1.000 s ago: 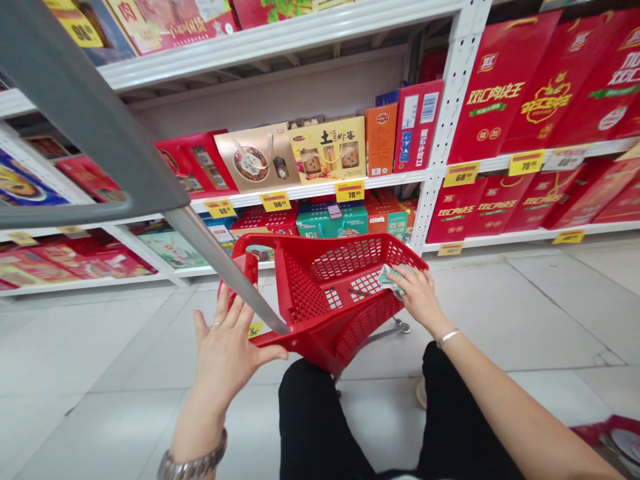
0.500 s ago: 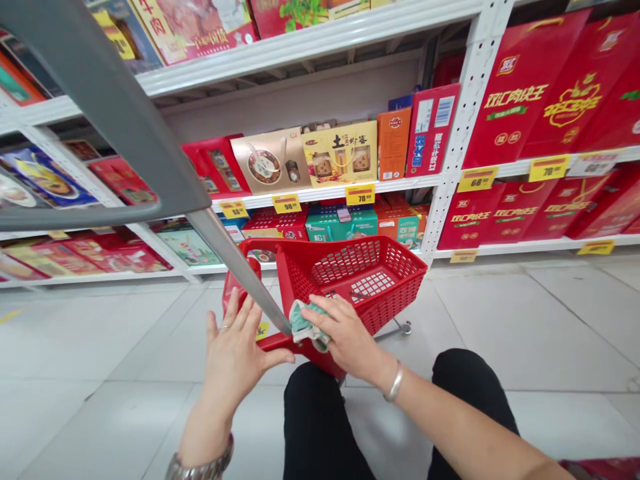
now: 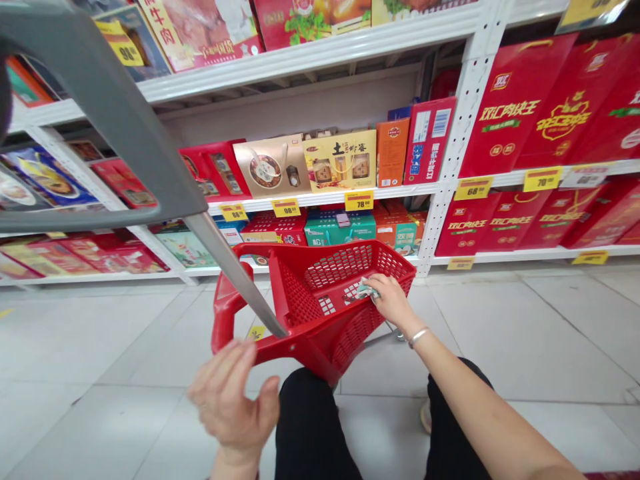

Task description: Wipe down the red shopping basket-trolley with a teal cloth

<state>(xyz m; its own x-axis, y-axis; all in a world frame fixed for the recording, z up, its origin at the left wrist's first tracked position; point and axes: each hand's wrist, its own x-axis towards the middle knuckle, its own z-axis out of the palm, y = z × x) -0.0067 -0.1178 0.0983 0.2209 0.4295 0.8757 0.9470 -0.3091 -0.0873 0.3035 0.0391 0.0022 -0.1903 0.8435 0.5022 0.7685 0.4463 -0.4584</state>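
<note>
A red plastic shopping cart (image 3: 310,340) stands right before me, its perforated basket facing the shelves. My right hand (image 3: 393,300) is closed on a crumpled green-and-white cloth (image 3: 367,289) at the near rim of the basket, toward its right end. Somewhat blurred, my left hand (image 3: 235,393) is raised just below the cart's red frame, fingers and thumb apart, with nothing in it. The cart's grey handle (image 3: 115,127) rises at the upper left on a silver metal post (image 3: 235,273).
White store shelves (image 3: 310,50) with boxed goods run behind the cart. Red gift bags (image 3: 515,107) fill the right-hand shelf, and yellow price tags (image 3: 359,199) line the edges. My knees (image 3: 315,420) are close beneath the cart, over a tiled floor (image 3: 125,427).
My right hand has moved the cloth from the foot of the metal post to the basket's near right rim. The left hand has dropped lower and away from the post.
</note>
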